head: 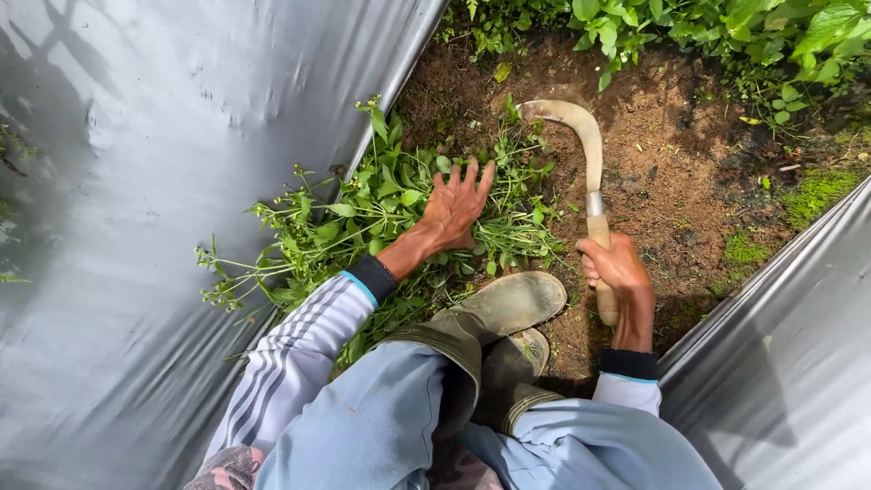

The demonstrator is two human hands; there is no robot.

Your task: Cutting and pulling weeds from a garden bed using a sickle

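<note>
My left hand (456,207) lies flat with fingers spread on a heap of cut green weeds (363,227) that spills over the edge of the plastic sheet on the left. My right hand (620,272) grips the wooden handle of a sickle (588,154). Its curved blade arcs up and to the left over bare soil, with the tip close to the weeds. Both sleeves are light with stripes and dark cuffs.
Silver plastic mulch sheets (136,181) cover the beds on the left and the right (789,345). A furrow of brown soil (671,145) runs between them. My muddy rubber boots (508,308) stand in the furrow. Leafy plants (726,27) grow at the far end.
</note>
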